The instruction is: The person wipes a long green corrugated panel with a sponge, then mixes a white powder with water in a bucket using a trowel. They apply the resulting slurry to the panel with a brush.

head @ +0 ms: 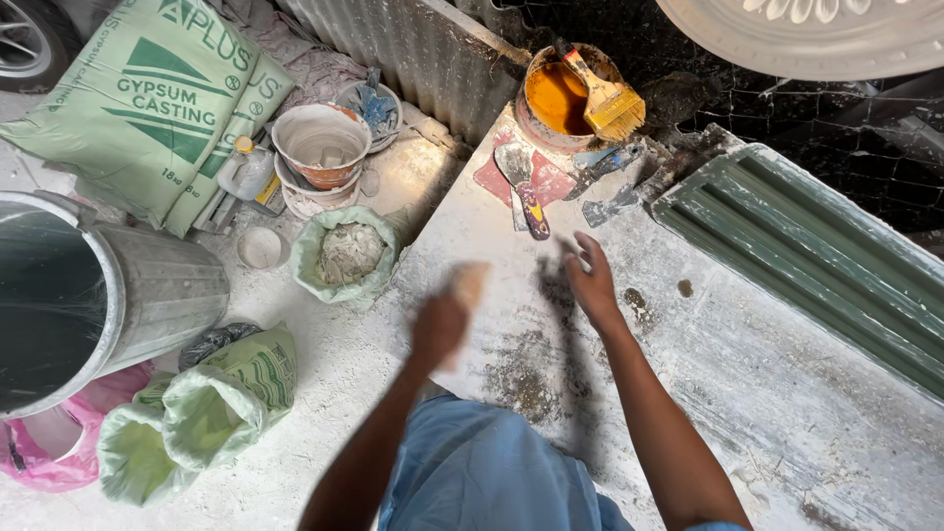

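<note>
Left hand: the left hand (440, 324) is blurred over the white bench (747, 393), its grip closed on a small pale block (470, 285); what the block is made of cannot be told.
Right hand: the right hand (593, 280) lies flat on the bench with fingers spread, its grip released and empty.
Block, place: above the dusty bench top, just left of the right hand, near the putty knife (526, 192).
Block, handling: it looks light and stiff, probably a little dusty and slippery; pinching it across its short sides seems best.
Nearby: a pot of orange liquid (553, 98) with a brush (608, 98), a green ridged mould (816, 265).
Floor: green bags (147, 108), a metal bin (147, 295).
</note>
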